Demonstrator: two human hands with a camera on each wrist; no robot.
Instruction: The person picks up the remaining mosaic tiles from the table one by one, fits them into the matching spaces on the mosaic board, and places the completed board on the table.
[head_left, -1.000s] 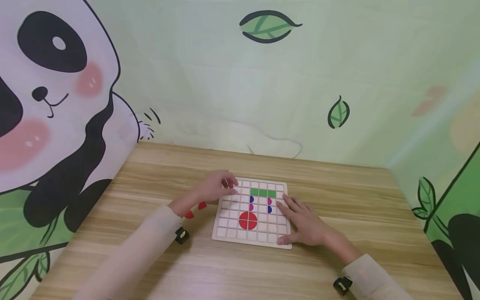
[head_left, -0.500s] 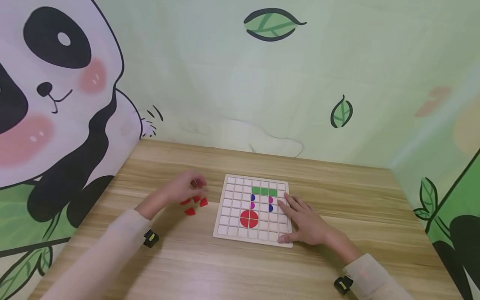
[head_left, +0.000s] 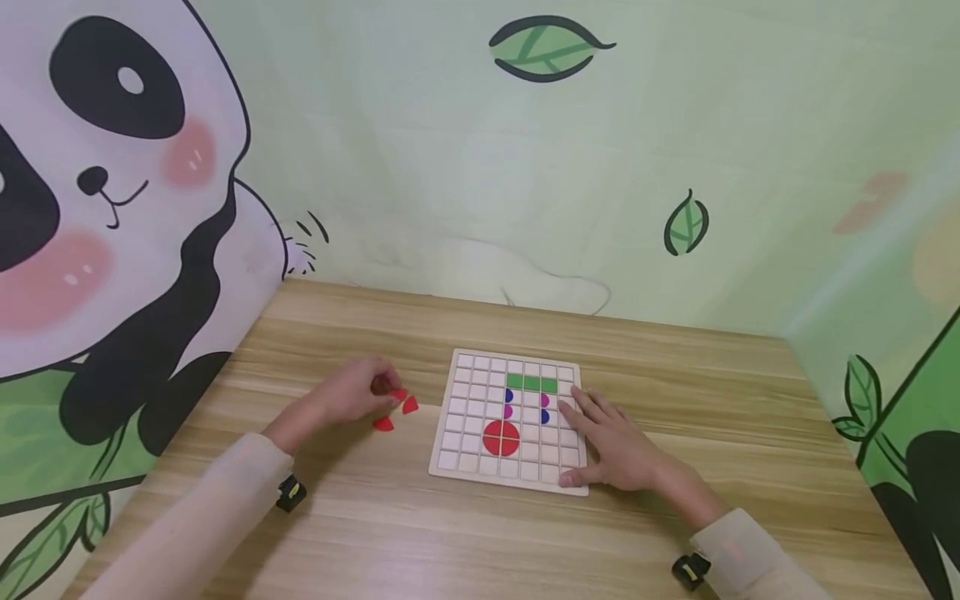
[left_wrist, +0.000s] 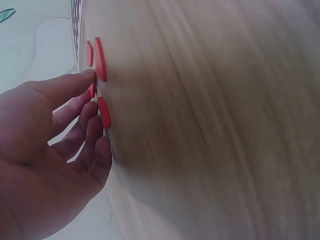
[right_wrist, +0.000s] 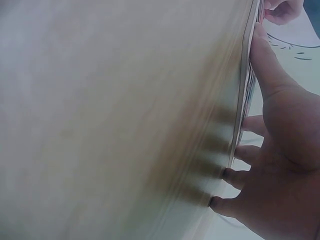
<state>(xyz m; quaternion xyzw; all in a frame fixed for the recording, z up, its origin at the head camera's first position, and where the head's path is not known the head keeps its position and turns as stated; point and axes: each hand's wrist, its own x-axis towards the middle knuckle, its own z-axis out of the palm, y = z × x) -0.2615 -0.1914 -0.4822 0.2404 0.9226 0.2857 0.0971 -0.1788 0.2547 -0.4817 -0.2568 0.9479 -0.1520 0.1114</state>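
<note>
A white gridded board (head_left: 457,462) lies on the table with green squares (head_left: 532,383), small blue and magenta half-circles, and a red circle of quarter pieces (head_left: 501,438) set in it. Left of the board, my left hand (head_left: 352,392) is down at several loose red quarter-circle pieces (head_left: 410,406). In the left wrist view its thumb and forefinger pinch one red piece (left_wrist: 92,90), partly hidden by the fingers, with other red pieces (left_wrist: 100,60) close around it. My right hand (head_left: 618,446) rests on the board's right edge, fingers spread and thumb at the near corner.
The wood-grain table (head_left: 480,550) runs back to a light green wall (head_left: 420,150) printed with leaves. A large panda picture (head_left: 135,167) covers the left wall. Black wrist cameras (head_left: 291,493) sit under both sleeves.
My left hand has moved left from the board's far left corner to the red pieces, then lowered its fingertips among them. The right hand has stayed on the board's edge.
</note>
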